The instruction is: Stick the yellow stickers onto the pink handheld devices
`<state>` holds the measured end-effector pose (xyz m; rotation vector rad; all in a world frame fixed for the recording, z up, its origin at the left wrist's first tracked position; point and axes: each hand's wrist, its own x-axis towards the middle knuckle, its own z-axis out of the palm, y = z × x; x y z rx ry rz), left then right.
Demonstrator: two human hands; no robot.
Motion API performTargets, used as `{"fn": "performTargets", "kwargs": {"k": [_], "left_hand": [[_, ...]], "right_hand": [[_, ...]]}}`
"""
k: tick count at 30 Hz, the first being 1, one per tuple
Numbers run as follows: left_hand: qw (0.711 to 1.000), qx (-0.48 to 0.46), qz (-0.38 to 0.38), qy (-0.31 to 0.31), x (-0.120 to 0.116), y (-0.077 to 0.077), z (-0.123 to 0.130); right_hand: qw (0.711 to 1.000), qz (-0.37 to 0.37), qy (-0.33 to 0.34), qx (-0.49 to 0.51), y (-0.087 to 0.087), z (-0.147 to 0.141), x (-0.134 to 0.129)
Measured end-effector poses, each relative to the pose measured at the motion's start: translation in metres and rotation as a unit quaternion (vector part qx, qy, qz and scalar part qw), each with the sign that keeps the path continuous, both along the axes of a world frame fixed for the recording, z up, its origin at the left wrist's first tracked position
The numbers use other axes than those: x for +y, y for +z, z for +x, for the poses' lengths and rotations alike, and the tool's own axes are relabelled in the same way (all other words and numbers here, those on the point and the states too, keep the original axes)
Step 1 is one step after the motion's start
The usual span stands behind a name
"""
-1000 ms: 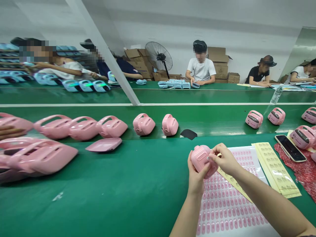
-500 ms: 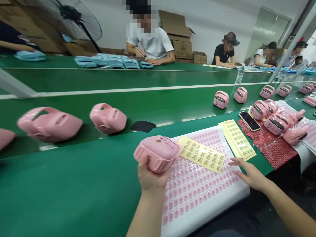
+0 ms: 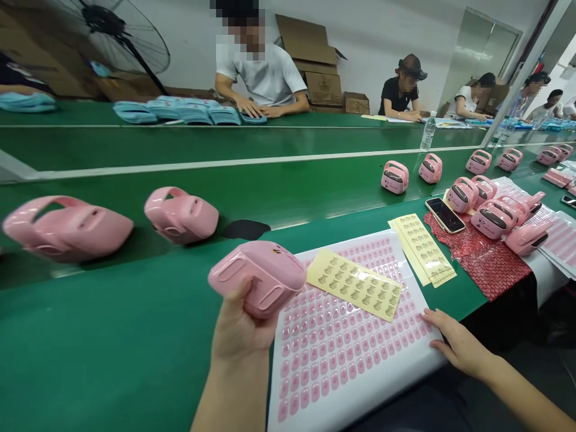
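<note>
One pink case (image 3: pixel 258 273) was held up at 7 o'clock from the centre of the view, tilted, in the left hand (image 3: pixel 243 336), whose grip was closed around its underside. The right hand (image 3: pixel 463 348), at 4 o'clock, was half open with fingers spread; its fingertips were rested on the edge of a sheet (image 3: pixel 355 393) of pink stickers at 5 o'clock, and nothing was seen grasped. A yellow strip (image 3: pixel 355 285) was laid across the sheet at 4 o'clock. The step in hand was judged to be one-handed holding of the case; for any turning of it, a steady grip and room above the strip would be needed.

Most left fingers were hidden behind the case. Its print was partly turned away, and the strip's lettering was too small to be read. At 9 o'clock, another pink item was cut off.
</note>
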<state>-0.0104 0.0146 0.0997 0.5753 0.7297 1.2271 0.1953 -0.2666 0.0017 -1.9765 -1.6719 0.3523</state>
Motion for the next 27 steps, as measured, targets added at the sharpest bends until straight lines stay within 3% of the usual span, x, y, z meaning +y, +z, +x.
{"fn": "performTargets", "kwargs": {"k": [8, 17, 22, 27], "left_hand": [[0.994, -0.007, -0.083, -0.064, -0.036, -0.004, 0.002], [0.987, 0.022, -0.152, -0.039, -0.062, -0.011, -0.003], [0.974, 0.000, -0.220, -0.061, -0.084, -0.042, -0.036], [0.947, -0.066, -0.234, -0.211, -0.114, -0.087, -0.068]], "right_hand": [[0.998, 0.031, -0.031, 0.049, -0.001, 0.003, 0.004], [0.999, 0.003, 0.009, 0.049, -0.002, 0.009, 0.000], [0.999, 0.030, 0.015, 0.011, -0.011, 0.004, -0.002], [0.997, 0.076, 0.021, -0.027, -0.017, 0.000, 0.004]]}}
